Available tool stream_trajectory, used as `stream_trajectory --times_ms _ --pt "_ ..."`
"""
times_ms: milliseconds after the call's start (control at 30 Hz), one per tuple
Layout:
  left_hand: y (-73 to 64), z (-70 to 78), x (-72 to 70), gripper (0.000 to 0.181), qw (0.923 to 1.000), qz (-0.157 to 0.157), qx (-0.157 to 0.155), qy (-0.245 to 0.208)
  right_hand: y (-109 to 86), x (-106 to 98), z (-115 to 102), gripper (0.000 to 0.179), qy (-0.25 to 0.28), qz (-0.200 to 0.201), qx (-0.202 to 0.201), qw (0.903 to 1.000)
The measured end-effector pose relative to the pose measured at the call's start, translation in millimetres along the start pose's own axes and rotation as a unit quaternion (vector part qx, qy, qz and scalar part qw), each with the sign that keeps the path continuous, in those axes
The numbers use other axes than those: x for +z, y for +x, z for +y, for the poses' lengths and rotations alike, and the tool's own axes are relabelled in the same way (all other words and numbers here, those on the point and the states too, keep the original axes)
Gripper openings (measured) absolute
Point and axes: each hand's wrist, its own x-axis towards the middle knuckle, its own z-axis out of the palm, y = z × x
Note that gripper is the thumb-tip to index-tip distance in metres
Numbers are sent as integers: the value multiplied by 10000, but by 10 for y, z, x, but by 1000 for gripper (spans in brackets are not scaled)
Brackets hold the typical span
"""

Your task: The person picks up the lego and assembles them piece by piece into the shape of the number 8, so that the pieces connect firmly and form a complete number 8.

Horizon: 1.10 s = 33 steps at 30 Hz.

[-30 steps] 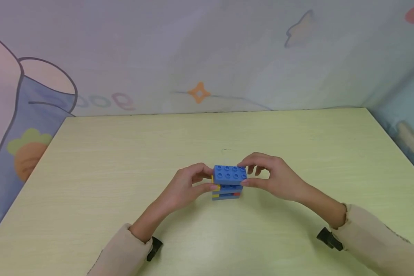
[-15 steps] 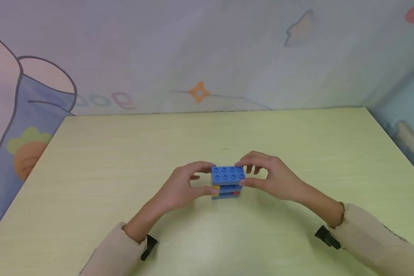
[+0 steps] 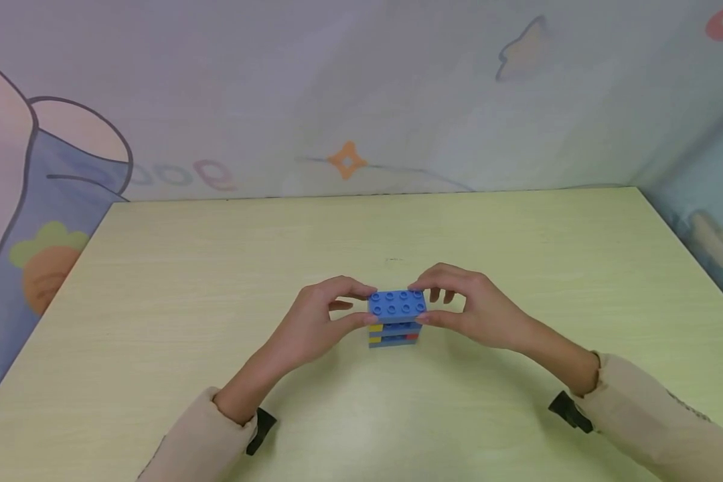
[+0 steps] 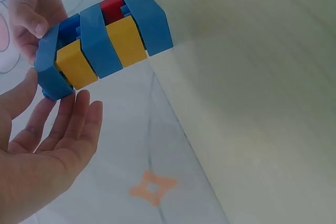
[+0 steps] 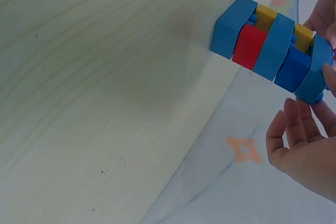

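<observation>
A small tower of toy building bricks stands upright on the table (image 3: 187, 268). On top lies a long blue brick (image 3: 396, 305) with two rows of studs. My left hand (image 3: 313, 325) pinches its left end, thumb at the front and index finger at the back. At the other end my right hand (image 3: 488, 311) holds the same brick between thumb and index finger. Lower layers show in the wrist views: a yellow brick (image 4: 76, 64) and a darker blue brick (image 5: 292, 70), a middle blue brick (image 5: 274, 48), a red brick (image 5: 249, 45), and a bottom blue brick (image 4: 147, 20).
Behind the table hangs a printed backdrop (image 3: 265, 87) with cartoon shapes. The table's back edge lies well beyond the tower. A black clip-like piece (image 3: 261, 432) sits at the left sleeve, another black piece (image 3: 570, 412) at the right one.
The top blue brick has shifted slightly left and now sits squarely over the tower. My left thumb has risen from the yellow brick to the top blue brick. My right hand moved slightly left with it.
</observation>
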Motion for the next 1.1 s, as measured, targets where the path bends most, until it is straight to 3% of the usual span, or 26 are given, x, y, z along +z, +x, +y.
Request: stream_trajectory --times_ms 300,500,767,933,1100 --pt "-3 -27 19 31 10000 19 50 -51 -16 28 18 34 -227 62 -155 9996" --pt "-3 -44 23 29 9998 20 137 -126 -33 53 36 34 -452 264 -700 9962" --pt "-17 -67 24 28 9995 -16 175 -271 -52 83 60 33 -1122 546 -1427 9819" --pt "-20 -72 29 28 9993 -59 209 -295 -51 111 75 44 -1448 792 -1910 9676" --pt "-27 -73 35 28 9995 -76 204 -244 -58 130 89 44 -1452 909 -2008 9645"
